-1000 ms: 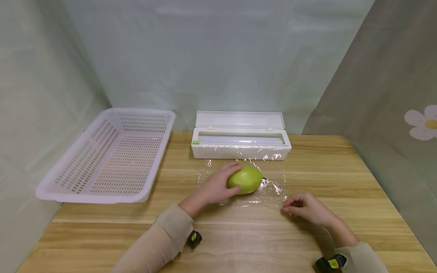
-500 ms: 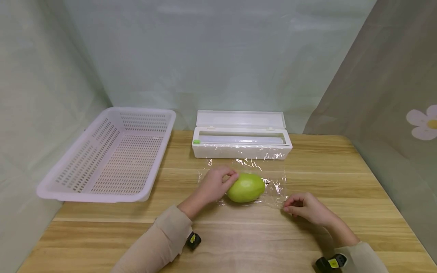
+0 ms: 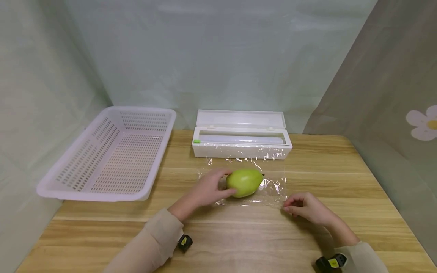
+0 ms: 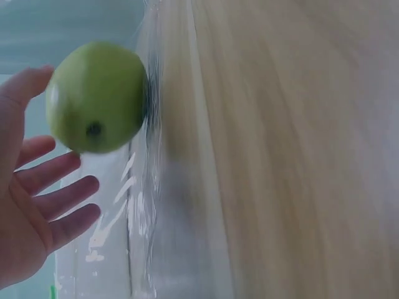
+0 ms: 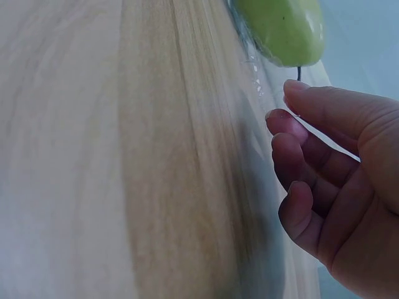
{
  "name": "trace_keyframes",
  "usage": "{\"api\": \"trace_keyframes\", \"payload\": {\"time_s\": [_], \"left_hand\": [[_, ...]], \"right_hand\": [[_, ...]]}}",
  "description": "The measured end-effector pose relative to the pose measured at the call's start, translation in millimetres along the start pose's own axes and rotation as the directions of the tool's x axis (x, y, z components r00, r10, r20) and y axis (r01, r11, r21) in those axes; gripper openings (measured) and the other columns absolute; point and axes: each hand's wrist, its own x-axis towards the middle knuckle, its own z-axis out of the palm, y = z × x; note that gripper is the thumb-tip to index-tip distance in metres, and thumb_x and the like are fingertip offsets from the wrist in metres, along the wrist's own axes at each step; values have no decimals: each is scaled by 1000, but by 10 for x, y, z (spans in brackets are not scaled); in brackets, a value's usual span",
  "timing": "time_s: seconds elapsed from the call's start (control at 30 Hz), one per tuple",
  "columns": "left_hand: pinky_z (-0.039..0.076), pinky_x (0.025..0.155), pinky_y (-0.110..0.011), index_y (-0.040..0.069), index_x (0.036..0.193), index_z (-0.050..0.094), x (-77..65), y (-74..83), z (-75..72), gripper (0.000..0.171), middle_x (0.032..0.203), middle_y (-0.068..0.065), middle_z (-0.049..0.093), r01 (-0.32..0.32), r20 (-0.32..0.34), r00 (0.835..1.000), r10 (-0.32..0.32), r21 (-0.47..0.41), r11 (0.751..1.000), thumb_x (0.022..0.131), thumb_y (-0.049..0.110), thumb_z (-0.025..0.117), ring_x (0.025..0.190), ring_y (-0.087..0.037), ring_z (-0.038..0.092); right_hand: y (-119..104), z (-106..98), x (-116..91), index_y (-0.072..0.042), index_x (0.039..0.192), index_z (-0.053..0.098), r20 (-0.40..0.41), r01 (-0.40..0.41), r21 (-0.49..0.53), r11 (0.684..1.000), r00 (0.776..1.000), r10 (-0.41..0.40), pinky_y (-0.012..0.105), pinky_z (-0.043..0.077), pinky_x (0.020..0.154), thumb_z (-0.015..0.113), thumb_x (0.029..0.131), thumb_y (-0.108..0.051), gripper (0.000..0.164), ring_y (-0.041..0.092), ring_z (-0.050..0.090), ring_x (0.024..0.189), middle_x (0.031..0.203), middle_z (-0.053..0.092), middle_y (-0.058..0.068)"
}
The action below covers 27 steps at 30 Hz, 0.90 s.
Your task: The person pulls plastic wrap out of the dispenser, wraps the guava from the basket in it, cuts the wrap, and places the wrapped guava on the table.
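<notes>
A green pear (image 3: pixel 245 182) lies on its side on a sheet of clear plastic wrap (image 3: pixel 273 189), its stem pointing right. My left hand (image 3: pixel 210 186) is at the pear's left end, thumb and fingers spread on either side of it. In the left wrist view, the fingers of that hand (image 4: pixel 31 199) are loosely extended and a fingertip is right at the pear (image 4: pixel 96 96). My right hand (image 3: pixel 307 207) pinches the near right corner of the wrap between thumb and forefinger; its other fingers curl loosely in the right wrist view.
Behind the pear stands a white wrap dispenser (image 3: pixel 242 151), lid (image 3: pixel 240 118) raised, a roll inside and film running out over its front. A white slotted basket (image 3: pixel 155 163) stands on the wooden table (image 3: pixel 239 242) at the left. Fabric walls (image 3: pixel 235 57) enclose the back and sides.
The pear rolled toward me, then back toward the dispenser. My left hand let its fingers close above the pear's end, then spread them around that end again. The right hand stayed put.
</notes>
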Motion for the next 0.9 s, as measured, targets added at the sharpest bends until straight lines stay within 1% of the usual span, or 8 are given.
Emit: {"api": "trace_keyframes", "payload": {"time_s": [0.13,0.27,0.37,0.5,0.6,0.63,0.73,0.9], "left_hand": [[37,98,-38,13,129,46,-94,-78,-27,71,129,-3,49,7,70,997,-8,8,1000,71,46,71,119,-19,44],[39,95,-38,9,130,45,-209,-133,-76,77,122,-5,53,35,165,985,-46,71,997,66,40,76,112,-21,49],[44,87,-35,8,121,53,-283,-161,-114,66,108,-3,59,14,214,976,-46,149,989,65,34,76,99,-18,53],[46,68,-28,8,97,65,-345,-204,-138,31,81,3,58,-53,236,972,-2,228,972,69,20,71,75,-12,51],[44,60,-24,11,80,68,-378,-227,-147,8,70,7,57,-103,240,970,38,261,960,72,11,66,66,-9,50],[45,60,-24,12,76,68,-389,-231,-151,5,69,7,57,-119,242,969,52,270,955,73,10,65,66,-8,51],[47,63,-23,14,70,67,-421,-239,-164,8,69,8,60,-159,241,966,91,276,948,75,9,64,68,-8,54],[47,63,-22,13,71,67,-469,-242,-180,7,70,7,61,-171,239,965,110,251,953,77,11,64,68,-7,55]], "right_hand": [[-13,-7,0,-4,88,65,4,3,6,1000,1000,-3,27,50,56,64,82,-18,15,14,57,63,78,63,9],[-21,-17,2,-4,88,65,10,-2,10,1000,1000,2,28,50,56,64,82,-17,15,14,58,64,79,63,9],[-30,-29,-2,-4,88,65,11,-16,4,1000,1000,16,27,50,57,64,82,-17,15,14,58,64,79,63,9],[-51,-44,-7,-5,89,65,10,-23,-1,1000,1000,23,27,50,57,63,82,-18,15,14,58,65,79,63,8],[-58,-50,-7,-4,89,65,10,-15,-3,1000,1000,15,27,50,57,63,82,-18,15,15,58,65,78,63,9],[-58,-52,-7,-4,89,65,9,-11,-6,1000,1000,11,27,50,56,63,82,-18,15,15,58,64,78,63,9],[-56,-62,-8,-4,89,65,7,7,-7,1000,1000,-7,27,49,55,63,83,-17,15,15,58,63,76,63,10],[-58,-91,-9,-4,89,66,-3,21,-10,1000,1000,-21,28,49,54,63,83,-17,15,17,59,63,75,64,11]]}}
